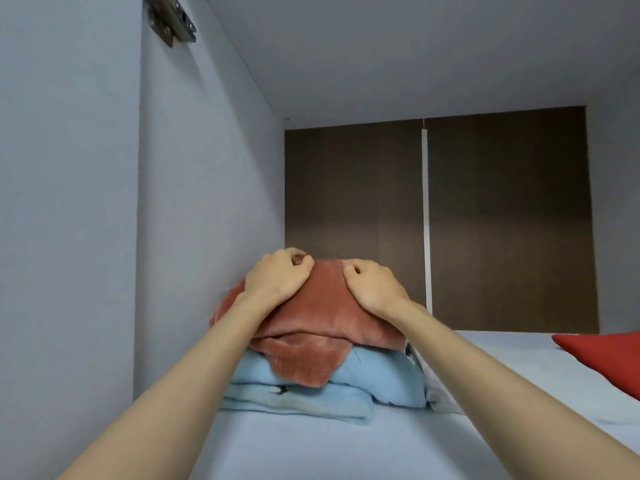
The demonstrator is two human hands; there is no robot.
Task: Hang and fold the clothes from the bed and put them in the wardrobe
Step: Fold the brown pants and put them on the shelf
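A folded rust-pink velvety garment lies on top of a folded light-blue garment, both stacked on a pale wardrobe shelf against the left wall. My left hand lies on the pink garment's far left part with its fingers curled into the cloth. My right hand lies on its far right part, fingers also curled into the fabric. A loose flap of the pink garment hangs over the front of the blue one.
The shelf compartment has a pale left wall, a pale ceiling and a dark brown back panel with a white vertical strip. A red folded item lies at the right. A metal hinge sits at the top left.
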